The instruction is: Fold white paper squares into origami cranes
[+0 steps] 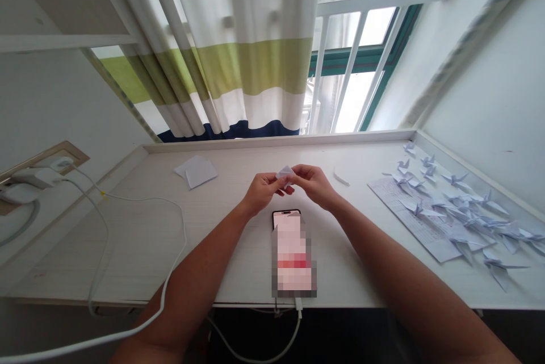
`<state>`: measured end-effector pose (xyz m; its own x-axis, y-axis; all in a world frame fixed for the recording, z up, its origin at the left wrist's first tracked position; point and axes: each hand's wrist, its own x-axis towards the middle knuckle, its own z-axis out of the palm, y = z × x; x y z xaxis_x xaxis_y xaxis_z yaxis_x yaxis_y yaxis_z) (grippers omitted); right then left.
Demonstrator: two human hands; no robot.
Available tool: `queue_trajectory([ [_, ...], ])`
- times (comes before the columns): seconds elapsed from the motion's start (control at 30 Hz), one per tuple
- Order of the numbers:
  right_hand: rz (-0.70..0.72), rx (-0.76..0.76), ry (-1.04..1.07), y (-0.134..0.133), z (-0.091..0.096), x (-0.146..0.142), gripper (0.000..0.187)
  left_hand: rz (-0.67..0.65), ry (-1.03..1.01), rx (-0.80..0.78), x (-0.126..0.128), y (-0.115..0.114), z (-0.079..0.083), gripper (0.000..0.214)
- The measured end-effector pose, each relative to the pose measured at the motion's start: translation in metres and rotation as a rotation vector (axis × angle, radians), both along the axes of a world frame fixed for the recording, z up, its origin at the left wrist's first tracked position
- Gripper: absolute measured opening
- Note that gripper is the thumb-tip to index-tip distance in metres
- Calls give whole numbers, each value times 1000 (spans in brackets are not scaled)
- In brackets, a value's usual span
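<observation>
Between my two hands is a small folded piece of white paper point(285, 172), raised a little over the white desk. My left hand point(264, 189) pinches its left side with thumb and fingers. On the other side, my right hand point(313, 182) grips it in the same way, the thumbs close together. Part of the paper is covered by the fingers. Below the hands a phone point(292, 250) lies face up with its screen lit, partly blurred. Several folded paper cranes point(464, 205) are spread over the right side of the desk.
Loose square paper sheets point(200, 173) lie at the back left. A thin paper strip point(340, 176) rests right of my hands. Some cranes sit on a written sheet point(392, 205). A white cable point(185, 222) runs from the wall sockets point(38, 176) across my left forearm; another cable point(298, 310) enters the phone.
</observation>
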<state>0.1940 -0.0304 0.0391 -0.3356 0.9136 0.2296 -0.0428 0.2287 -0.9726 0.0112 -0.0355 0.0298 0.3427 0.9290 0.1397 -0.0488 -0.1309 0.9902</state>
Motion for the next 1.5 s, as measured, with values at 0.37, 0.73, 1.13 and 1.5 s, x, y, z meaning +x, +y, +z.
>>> queue_trajectory([
  [0.37,97,-59,142,-3,-1,-6,33,-35,138,83,5,-5,-3,43],
  [0.73,-14,-72,128,0,4,0,34,46,32,8,4,-4,3,41],
  [1.13,-54,-27,27,1,-2,-3,40,101,12,78,4,-1,-1,43],
  [1.5,-141,-49,24,-1,-2,-6,43,182,43,99,9,-2,-4,41],
])
